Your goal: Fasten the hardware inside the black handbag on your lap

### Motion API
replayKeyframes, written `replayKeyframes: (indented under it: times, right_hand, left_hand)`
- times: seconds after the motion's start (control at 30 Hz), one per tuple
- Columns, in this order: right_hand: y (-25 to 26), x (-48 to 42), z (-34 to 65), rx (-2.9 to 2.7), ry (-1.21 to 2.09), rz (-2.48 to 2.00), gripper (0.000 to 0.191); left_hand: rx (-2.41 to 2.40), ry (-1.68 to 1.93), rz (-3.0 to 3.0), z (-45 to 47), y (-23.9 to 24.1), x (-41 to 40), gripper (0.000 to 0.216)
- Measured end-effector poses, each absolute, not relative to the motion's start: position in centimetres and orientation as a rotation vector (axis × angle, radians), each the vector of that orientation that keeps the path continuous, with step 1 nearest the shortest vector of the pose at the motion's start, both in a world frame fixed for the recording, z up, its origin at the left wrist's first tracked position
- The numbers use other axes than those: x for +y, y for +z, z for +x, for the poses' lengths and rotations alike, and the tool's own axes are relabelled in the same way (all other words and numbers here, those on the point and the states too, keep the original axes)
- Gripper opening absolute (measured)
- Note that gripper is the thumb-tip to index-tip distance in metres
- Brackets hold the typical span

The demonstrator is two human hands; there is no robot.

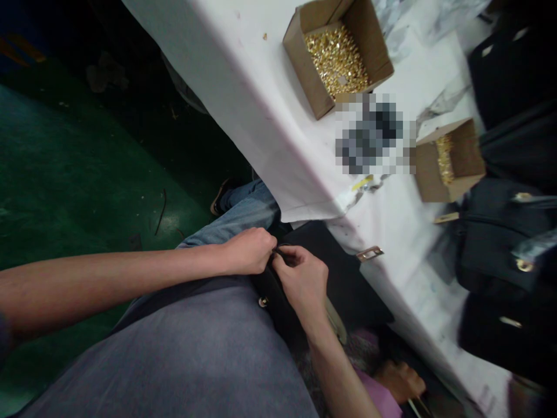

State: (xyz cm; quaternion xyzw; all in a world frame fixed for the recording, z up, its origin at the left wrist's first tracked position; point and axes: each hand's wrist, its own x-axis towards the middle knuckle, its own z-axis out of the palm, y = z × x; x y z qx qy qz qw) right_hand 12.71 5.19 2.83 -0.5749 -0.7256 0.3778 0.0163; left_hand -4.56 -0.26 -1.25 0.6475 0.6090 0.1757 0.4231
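A black bag (pixel 348 284) lies across my lap against the table edge, its flap spread to the right with a gold rectangular metal fitting (pixel 369 253) on the edge. My left hand (pixel 250 251) is closed, its fingertips pinching the bag's upper left edge. Close beside it, my right hand (pixel 304 281) pinches the same edge between thumb and fingers. What lies right between the fingertips is too small to make out. A small round metal piece (pixel 263 302) shows on the bag's side below my hands.
On the white-covered table (pixel 287 157) stand a cardboard box (pixel 302 69) of small gold pieces and a smaller box (pixel 429 171) with similar pieces. Several black bags (pixel 500 244) are piled at the right. Another person's hand (pixel 400 380) is at the lower right.
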Motion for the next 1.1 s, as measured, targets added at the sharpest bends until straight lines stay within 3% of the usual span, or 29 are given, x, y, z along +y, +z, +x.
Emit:
replayKeyframes:
  times: [0.37,0.57,0.8,1.1]
  right_hand:
    - [2.5,5.4,13.5,-2.218,1.229,-1.787,0.018]
    - [2.4,4.9,13.1,-2.106,1.196,-1.799,0.04]
    - [2.6,4.9,12.8,-2.177,1.208,-1.685,0.032]
    - [2.8,6.0,13.3,-2.304,1.277,-1.633,0.037]
  left_hand:
    - [1.506,0.463,1.559,-4.3,-1.8,-0.2,0.023]
    - [1.495,0.532,1.524,-4.2,-2.2,-0.1,0.021]
    - [1.455,0.59,1.554,-4.7,-2.1,-0.5,0.02]
    - [1.372,0.516,1.804,-5.1,-2.1,-1.0,0.015]
